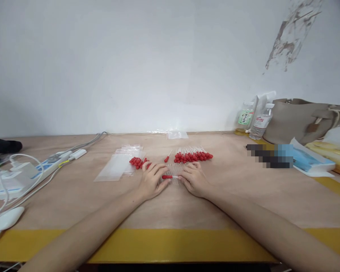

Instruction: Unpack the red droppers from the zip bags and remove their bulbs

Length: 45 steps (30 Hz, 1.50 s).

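Red-bulbed dropper (167,176) lies flat between both hands at the table's (73,196) middle, long axis running left-right, bulb leftward, inside a clear bag (174,177); left hand (152,181) presses fingers down at the bulb end; right hand (193,179) pins the bag's other end; one lone dropper (167,157) beyond; a small heap (138,162) left, a fanned row (193,155) right, too many to count.

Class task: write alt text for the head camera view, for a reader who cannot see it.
Two bare hands, left hand and right hand, press a clear plastic bag holding a red-bulbed dropper flat on a wooden table. Behind them lie a row of droppers, a smaller pile and empty bags.
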### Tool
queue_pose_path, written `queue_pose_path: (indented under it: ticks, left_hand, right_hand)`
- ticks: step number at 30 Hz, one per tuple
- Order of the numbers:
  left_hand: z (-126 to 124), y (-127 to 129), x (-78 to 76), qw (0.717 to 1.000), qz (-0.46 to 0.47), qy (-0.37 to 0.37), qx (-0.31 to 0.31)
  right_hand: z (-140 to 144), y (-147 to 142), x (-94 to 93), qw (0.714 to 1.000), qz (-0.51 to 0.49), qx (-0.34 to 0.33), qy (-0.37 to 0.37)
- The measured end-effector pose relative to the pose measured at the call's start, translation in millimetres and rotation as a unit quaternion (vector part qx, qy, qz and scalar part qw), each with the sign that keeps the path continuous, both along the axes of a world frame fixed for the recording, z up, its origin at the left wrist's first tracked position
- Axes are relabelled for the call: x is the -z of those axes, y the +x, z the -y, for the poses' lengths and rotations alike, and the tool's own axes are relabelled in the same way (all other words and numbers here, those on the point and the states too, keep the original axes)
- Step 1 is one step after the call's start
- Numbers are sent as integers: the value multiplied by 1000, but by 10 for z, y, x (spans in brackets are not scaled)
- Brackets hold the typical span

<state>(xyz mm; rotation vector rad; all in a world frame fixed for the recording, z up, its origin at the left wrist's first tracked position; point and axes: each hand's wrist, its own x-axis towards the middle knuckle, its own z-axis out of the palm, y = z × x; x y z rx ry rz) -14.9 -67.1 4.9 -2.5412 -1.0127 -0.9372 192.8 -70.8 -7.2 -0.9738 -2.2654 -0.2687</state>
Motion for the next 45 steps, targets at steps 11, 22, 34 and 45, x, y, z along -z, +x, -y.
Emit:
queue_pose_path:
  ticks: [11, 22, 34, 45]
  left_hand:
    - [40, 39, -39, 997, -64, -29, 36]
    - [66, 33, -73, 993, -67, -78, 53]
    - [-234, -425, -154, 982, 150, -86, -73]
    - [-800, -956, -167, 925, 231, -138, -269]
  right_hand:
    - [33, -18, 7, 998, 9, -42, 35]
    - [23, 105, 42, 986, 94, -52, 125]
    - [-127, 330, -17, 990, -63, 104, 67]
    - [-103, 171, 29, 981, -80, 170, -50]
